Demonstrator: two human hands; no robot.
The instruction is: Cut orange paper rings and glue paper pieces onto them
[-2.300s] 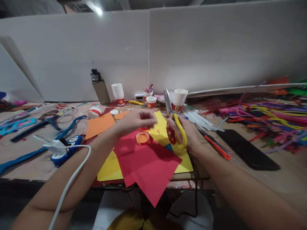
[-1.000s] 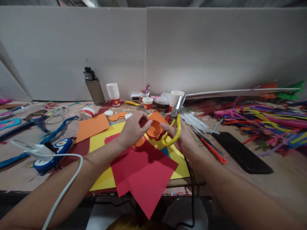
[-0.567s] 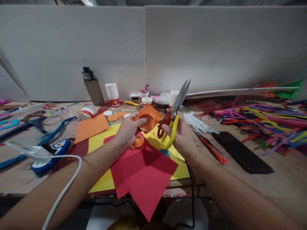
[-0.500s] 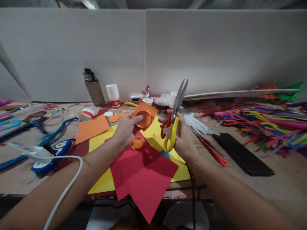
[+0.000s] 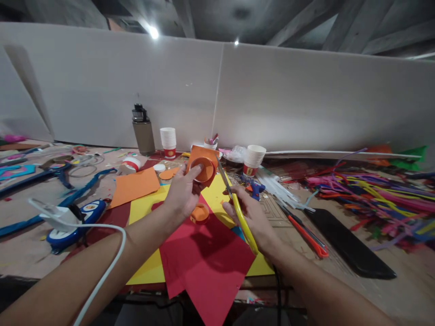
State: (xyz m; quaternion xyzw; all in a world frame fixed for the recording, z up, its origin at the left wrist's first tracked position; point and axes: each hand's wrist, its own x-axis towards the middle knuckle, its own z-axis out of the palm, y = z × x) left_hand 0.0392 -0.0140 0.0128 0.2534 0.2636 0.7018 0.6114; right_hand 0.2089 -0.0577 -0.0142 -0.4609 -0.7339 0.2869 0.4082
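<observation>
My left hand (image 5: 183, 190) grips a square of orange paper (image 5: 200, 153) together with a shallow round orange ring (image 5: 211, 175) set against it, thumb pressed inside the ring. In my right hand (image 5: 253, 215) are scissors (image 5: 244, 224) with a yellow handle, their blades pointing up and left at the paper's right edge. Whether the blades touch the paper, I cannot tell. Below my left hand, a smaller round orange piece (image 5: 200, 213) lies on red paper (image 5: 207, 253), which overlaps yellow paper (image 5: 144, 253).
Left are an orange sheet (image 5: 136, 184), a blue-and-white power strip (image 5: 91, 212) and a white cable (image 5: 117, 258). Stacked paper cups (image 5: 254, 158) and a bottle (image 5: 143, 133) stand behind. On the right lie a glue gun (image 5: 255, 189), a black phone-like slab (image 5: 350, 242) and colourful pipe cleaners (image 5: 374, 185).
The scissors have swung from pointing upright to leaning left, their blades now at the orange paper. The paper has turned more upright in my left hand. The view has tilted up.
</observation>
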